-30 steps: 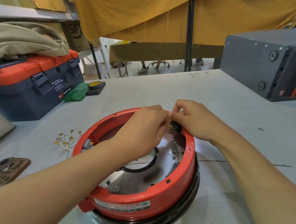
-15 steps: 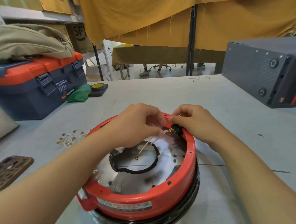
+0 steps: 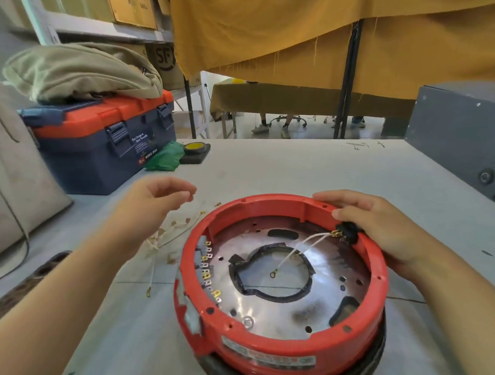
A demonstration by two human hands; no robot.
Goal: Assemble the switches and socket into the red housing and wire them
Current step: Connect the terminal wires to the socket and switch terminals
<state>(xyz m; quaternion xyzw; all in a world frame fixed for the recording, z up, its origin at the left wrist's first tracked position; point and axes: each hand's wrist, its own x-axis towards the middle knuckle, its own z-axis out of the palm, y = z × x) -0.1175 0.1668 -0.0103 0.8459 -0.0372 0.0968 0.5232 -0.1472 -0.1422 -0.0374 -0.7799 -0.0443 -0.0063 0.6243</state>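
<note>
The round red housing (image 3: 262, 344) stands on the table on a black base, its silver plate showing inside. A black socket (image 3: 346, 232) sits in the rim at the right, with a white wire (image 3: 300, 250) running from its terminals to a ring lug over the centre hole. My right hand (image 3: 383, 229) holds the rim from outside, its thumb next to the socket. Along the inner left wall sits a switch block with several brass terminals (image 3: 208, 269). My left hand (image 3: 152, 203) hovers empty, fingers loosely curled, above the loose white wires (image 3: 165, 240) left of the housing.
A blue and orange toolbox (image 3: 98, 140) with a folded cloth on top stands at the back left, a green bag and a yellow-topped black device beside it. A grey metal box (image 3: 469, 137) is at the back right. A patterned phone case lies at the left edge.
My left hand has let go of the wire at the socket and moved left, out of the housing, over the loose wires. The right hand stays on the rim.
</note>
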